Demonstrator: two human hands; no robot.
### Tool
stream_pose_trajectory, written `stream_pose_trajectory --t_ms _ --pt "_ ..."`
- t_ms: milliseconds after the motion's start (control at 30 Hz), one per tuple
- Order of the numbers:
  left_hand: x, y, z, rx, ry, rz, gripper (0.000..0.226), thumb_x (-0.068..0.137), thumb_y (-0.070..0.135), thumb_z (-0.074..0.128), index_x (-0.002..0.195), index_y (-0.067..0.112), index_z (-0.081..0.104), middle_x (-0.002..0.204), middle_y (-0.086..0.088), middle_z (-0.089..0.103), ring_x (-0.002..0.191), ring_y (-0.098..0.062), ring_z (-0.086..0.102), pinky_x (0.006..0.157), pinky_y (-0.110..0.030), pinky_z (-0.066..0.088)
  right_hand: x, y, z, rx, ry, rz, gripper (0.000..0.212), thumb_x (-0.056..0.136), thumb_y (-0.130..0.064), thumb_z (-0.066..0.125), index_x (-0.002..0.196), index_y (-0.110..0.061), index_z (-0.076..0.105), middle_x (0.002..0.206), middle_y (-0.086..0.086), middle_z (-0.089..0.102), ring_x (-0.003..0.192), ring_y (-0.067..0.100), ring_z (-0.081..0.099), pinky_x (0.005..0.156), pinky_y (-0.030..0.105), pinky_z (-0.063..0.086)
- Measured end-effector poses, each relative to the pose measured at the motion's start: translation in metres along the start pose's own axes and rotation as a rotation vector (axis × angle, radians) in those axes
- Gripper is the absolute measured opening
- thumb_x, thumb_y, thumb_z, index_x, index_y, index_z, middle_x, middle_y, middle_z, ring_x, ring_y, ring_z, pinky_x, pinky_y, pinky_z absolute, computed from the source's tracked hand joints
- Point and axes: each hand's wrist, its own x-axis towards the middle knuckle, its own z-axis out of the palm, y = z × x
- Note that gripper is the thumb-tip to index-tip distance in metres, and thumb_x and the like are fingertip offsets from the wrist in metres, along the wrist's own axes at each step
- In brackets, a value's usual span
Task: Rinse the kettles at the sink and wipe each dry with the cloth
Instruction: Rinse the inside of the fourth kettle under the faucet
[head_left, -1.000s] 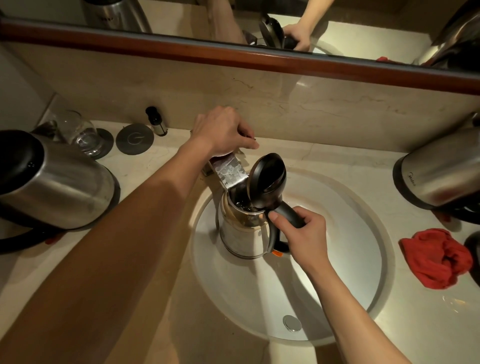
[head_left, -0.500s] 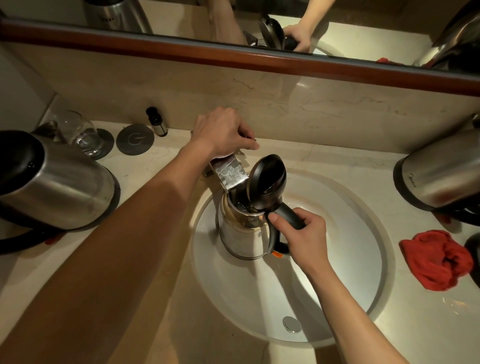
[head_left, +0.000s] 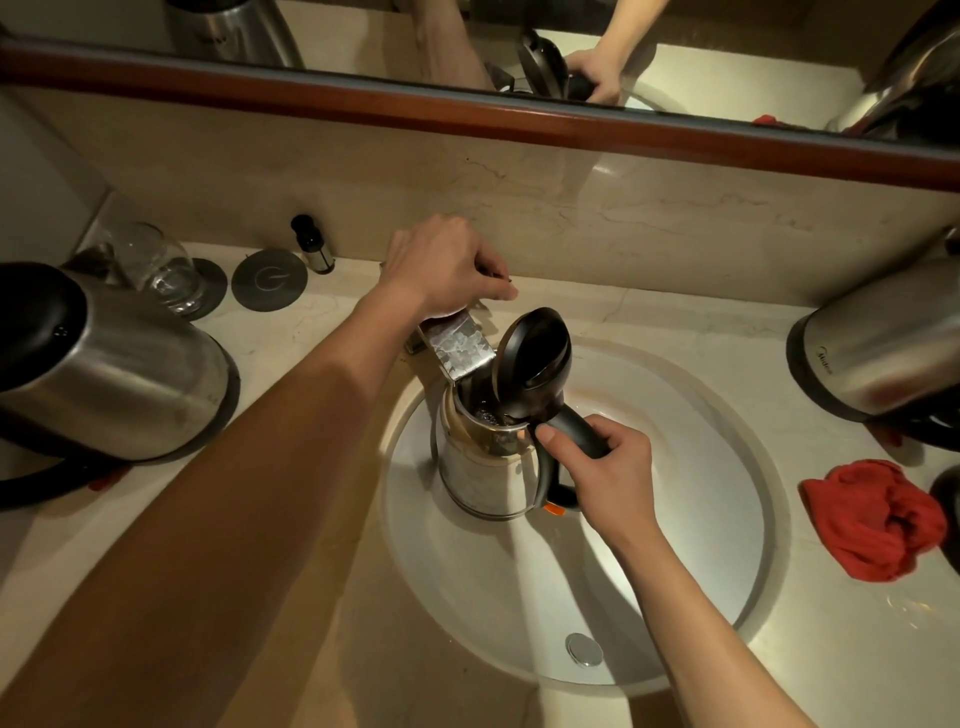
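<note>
1. The steel kettle (head_left: 485, 475) stands upright inside the white sink basin (head_left: 691, 545), directly beneath the flat chrome faucet spout (head_left: 457, 348). Its black lid (head_left: 535, 364) is hinged open and stands nearly vertical above the mouth. Water is visible inside the kettle opening (the surface looks disturbed, just under the spout end).
2. The right hand (head_left: 605, 478) grasps the kettle's black handle (head_left: 571, 436): the fingers are curled round it and the thumb lies along its top, near the lid hinge.
3. The left hand (head_left: 447, 267) sits over the rear of the faucet, with its fingers curled downward. What the fingers clasp is hidden beneath the hand, so it cannot be told whether they hold a lever or only rest there.
4. A second steel kettle (head_left: 104, 374) with a black lid lies close to the camera on the countertop (head_left: 311, 332) to the left of the basin.
5. A third steel kettle (head_left: 883, 338) is at the right edge of the view, on the counter beside the basin.
6. The red cloth (head_left: 878, 519) lies crumpled on the counter to the right of the basin, apart from the kettle in the sink and just below the right-hand kettle.
7. The drain plug (head_left: 584, 649) sits at the near side of the basin.
8. At the back left of the counter stand a clear glass (head_left: 161, 270), a round dark coaster (head_left: 269, 279) and a small dark bottle (head_left: 314, 249).
</note>
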Motion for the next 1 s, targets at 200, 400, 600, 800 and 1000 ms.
stream_pose_trajectory --t_ms 200,400,600,800,1000 --pt "0.0001 0.0001 -0.0005 -0.007 -0.004 0.003 0.03 0.082 0.058 0.07 0.102 0.037 0.076 0.096 0.015 0.069 0.093 -0.012 0.052 0.077 -0.032 0.031 -0.0002 -0.0006 0.0002 -0.015 0.008 0.007 0.038 0.083 -0.015 0.086 0.06 -0.002 0.059 0.049 -0.012 0.044 0.051 0.005 0.038 0.053 0.015 0.033" --pt "-0.0007 0.0004 0.0 -0.006 -0.002 0.006 0.03 0.083 0.057 0.07 0.102 0.036 0.076 0.088 0.018 0.062 0.089 -0.009 0.048 0.077 -0.032 0.032 0.0 0.0006 0.0 -0.018 0.02 -0.002 0.036 0.082 -0.017 0.086 0.065 0.004 0.063 0.053 -0.005 0.049 0.053 0.006 0.041 0.054 0.014 0.035" --pt "-0.001 0.0019 -0.0001 -0.01 0.004 -0.006 0.027 0.083 0.055 0.07 0.1 0.036 0.077 0.083 0.019 0.059 0.087 -0.009 0.048 0.077 -0.031 0.031 0.0001 0.0009 0.0009 -0.02 0.028 -0.014 0.04 0.082 -0.018 0.087 0.068 0.008 0.061 0.057 0.009 0.048 0.054 0.009 0.041 0.054 0.015 0.035" --pt "-0.0016 0.0036 -0.0002 -0.004 0.007 -0.018 0.023 0.084 0.053 0.07 0.097 0.035 0.077 0.08 0.021 0.057 0.086 -0.008 0.047 0.077 -0.031 0.029 0.0005 0.0014 0.0011 -0.011 0.036 -0.009 0.043 0.082 -0.017 0.087 0.066 0.008 0.057 0.055 -0.001 0.045 0.052 0.006 0.039 0.053 0.014 0.034" --pt "-0.0016 0.0042 -0.0007 0.001 0.008 -0.017 0.022 0.083 0.052 0.069 0.096 0.036 0.077 0.078 0.02 0.057 0.086 -0.009 0.048 0.077 -0.031 0.031 0.0009 0.0003 0.0013 -0.002 0.033 -0.003 0.042 0.082 -0.015 0.086 0.066 0.009 0.056 0.056 0.002 0.045 0.052 0.006 0.039 0.052 0.014 0.034"
